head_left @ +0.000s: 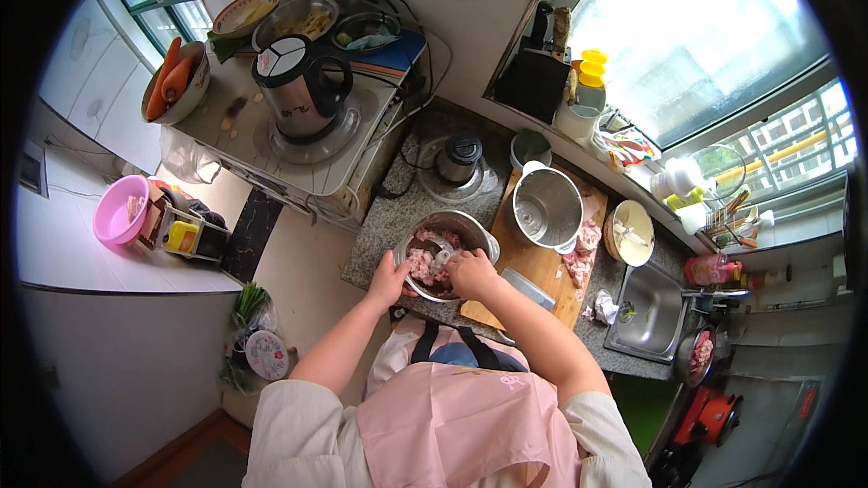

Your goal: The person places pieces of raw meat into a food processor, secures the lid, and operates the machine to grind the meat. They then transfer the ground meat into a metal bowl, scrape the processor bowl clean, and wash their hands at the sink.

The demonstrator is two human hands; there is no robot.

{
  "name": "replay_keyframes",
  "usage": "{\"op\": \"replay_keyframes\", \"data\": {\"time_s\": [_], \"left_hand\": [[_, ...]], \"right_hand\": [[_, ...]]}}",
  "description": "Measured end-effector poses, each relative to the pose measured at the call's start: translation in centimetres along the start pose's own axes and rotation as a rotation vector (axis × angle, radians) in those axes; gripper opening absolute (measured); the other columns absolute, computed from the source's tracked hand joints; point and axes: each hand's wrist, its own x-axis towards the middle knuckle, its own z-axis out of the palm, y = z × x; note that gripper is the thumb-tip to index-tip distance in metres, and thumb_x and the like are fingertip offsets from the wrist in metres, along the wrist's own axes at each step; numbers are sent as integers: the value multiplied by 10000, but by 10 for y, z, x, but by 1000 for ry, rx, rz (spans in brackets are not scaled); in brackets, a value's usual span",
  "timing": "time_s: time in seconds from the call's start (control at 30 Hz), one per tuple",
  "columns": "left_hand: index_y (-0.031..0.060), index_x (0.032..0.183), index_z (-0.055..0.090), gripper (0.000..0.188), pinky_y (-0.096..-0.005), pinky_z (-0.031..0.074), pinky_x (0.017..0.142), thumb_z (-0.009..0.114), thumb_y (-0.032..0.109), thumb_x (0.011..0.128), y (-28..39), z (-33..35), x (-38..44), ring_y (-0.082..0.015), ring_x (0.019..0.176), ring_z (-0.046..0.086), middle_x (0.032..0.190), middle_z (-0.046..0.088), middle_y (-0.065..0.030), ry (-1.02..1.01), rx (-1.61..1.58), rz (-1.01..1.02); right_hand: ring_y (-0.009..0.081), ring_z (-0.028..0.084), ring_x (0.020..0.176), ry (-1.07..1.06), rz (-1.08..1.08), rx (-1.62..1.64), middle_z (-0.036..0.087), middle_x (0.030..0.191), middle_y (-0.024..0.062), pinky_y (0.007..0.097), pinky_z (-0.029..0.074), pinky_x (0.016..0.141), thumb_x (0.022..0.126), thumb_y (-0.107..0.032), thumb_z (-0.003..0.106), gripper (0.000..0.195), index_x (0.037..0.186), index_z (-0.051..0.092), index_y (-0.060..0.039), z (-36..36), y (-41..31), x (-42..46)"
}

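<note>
A steel grinder bowl (pixel 477 226) stands at the counter's front edge, with ground raw meat (pixel 422 264) around a central blade hub (pixel 442 258). My left hand (pixel 389 280) grips the bowl's left rim, thumb at the top. My right hand (pixel 472 274) reaches into the bowl on its right side, fingers bent down at the meat; the fingertips are hidden, so whether they hold any is unclear. Just right of the bowl, a cleaver (pixel 529 290) lies on the wooden cutting board (pixel 505 244). An emptied-looking steel pot (pixel 548 209) and pieces of raw meat (pixel 584 254) are also on the board.
Behind the bowl stands a grinder motor unit (pixel 460 159) on a clear lid. A second motor unit (pixel 298 88) is on the left table near bowls and carrots (pixel 168 88). To the right are a cream bowl (pixel 629 233), crumpled tissue (pixel 605 307) and a steel sink (pixel 651 312).
</note>
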Motion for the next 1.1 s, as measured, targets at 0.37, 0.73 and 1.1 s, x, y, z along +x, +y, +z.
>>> {"op": "replay_keyframes", "data": {"time_s": [0.37, 0.73, 1.1], "left_hand": [[60, 1118, 389, 212, -335, 571, 493, 473, 154, 947, 1, -3, 3, -209, 701, 646, 977, 588, -114, -6, -5, -23], [21, 1056, 442, 276, -261, 555, 527, 573, 220, 917, 16, -19, 11, -145, 677, 631, 895, 580, -80, -28, 151, -57], [90, 909, 464, 98, -189, 366, 435, 541, 145, 935, 18, -27, 10, -50, 506, 430, 678, 465, 19, 174, 76, 225]], "right_hand": [[307, 579, 719, 676, 67, 664, 539, 799, 123, 367, 488, 612, 766, -49, 635, 101, 806, 542, -48, -70, -18, -36], [143, 588, 661, 874, 337, 960, 617, 754, 80, 271, 482, 598, 805, -29, 666, 75, 851, 611, -8, -43, -18, -43], [129, 459, 591, 1218, 335, 2346, 488, 668, 6, 257, 354, 530, 892, -67, 557, 173, 748, 473, -113, -15, 4, -116]]}}
